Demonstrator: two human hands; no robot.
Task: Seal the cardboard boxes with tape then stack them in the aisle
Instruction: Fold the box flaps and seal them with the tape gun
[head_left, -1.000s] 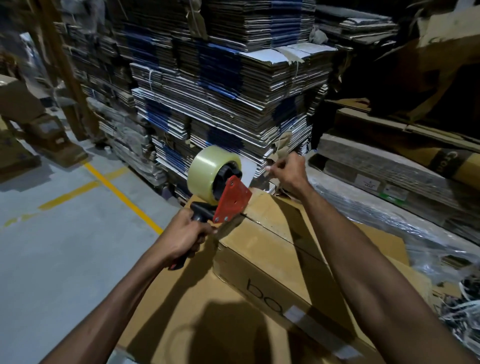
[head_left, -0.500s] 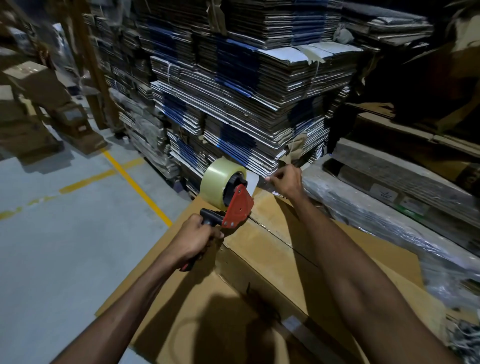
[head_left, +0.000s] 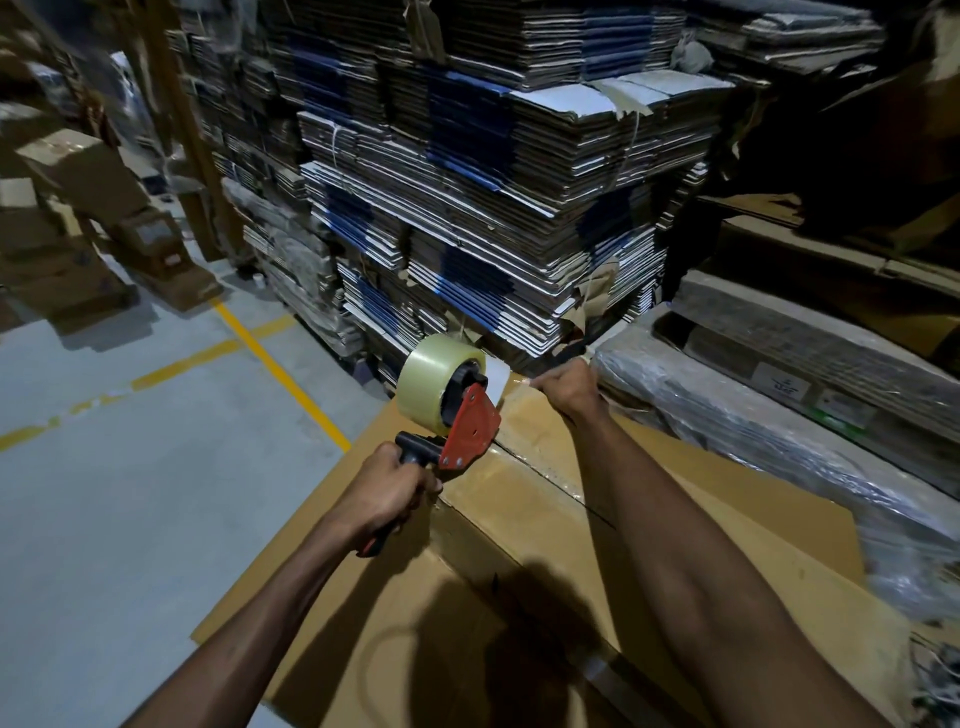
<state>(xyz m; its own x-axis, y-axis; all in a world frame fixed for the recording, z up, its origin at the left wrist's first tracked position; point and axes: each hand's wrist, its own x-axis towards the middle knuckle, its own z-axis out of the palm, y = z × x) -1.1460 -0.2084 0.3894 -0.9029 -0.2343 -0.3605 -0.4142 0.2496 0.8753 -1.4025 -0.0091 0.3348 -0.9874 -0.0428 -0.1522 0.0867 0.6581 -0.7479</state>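
While the left hand (head_left: 387, 496) curls its fingers round the black handle of the tape dispenser (head_left: 457, 415), the head view shows the tool's red plate resting at the near end of the cardboard box (head_left: 540, 499) top, right on the seam between the flaps. The roll of clear tape (head_left: 428, 376) sits just above and beyond that hand. A strip of tape runs from the dispenser across the box top to the right hand (head_left: 563, 387), which lies at the far edge of the box with its fingers curled, pinching the tape end down against the cardboard. The box itself lies under both hands, its seam running between them and on toward the person, and it rests on a flat cardboard sheet (head_left: 332, 587) that spreads below and to the left of the left hand. Beyond the right hand rises a tall stack of flattened cartons (head_left: 493, 197). To the right of that hand lie plastic-wrapped bundles (head_left: 779, 436). Left of the left hand, the grey floor (head_left: 104, 493) carries yellow lines (head_left: 280, 364).
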